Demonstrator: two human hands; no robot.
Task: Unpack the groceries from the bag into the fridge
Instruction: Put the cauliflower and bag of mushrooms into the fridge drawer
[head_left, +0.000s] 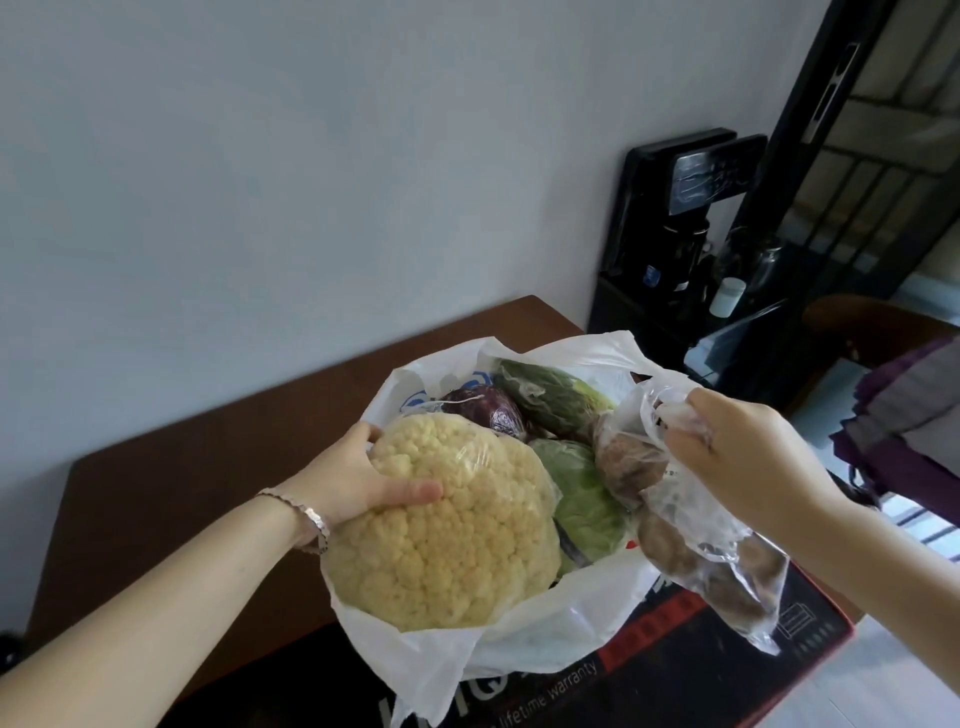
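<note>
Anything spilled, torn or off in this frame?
Nothing stands out. The left hand grips the wrapped cauliflower, the right hand pinches the clear potato bag by its top; other produce sits inside the white bag, nothing spilled.

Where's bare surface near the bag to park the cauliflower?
Bare: the brown table left of the white bag, bordered behind by the wall. A strip of the printed box shows at the bag's near right. Crowded: the bag's mouth, packed with vegetables, and the black stand with bottles beyond.
</note>
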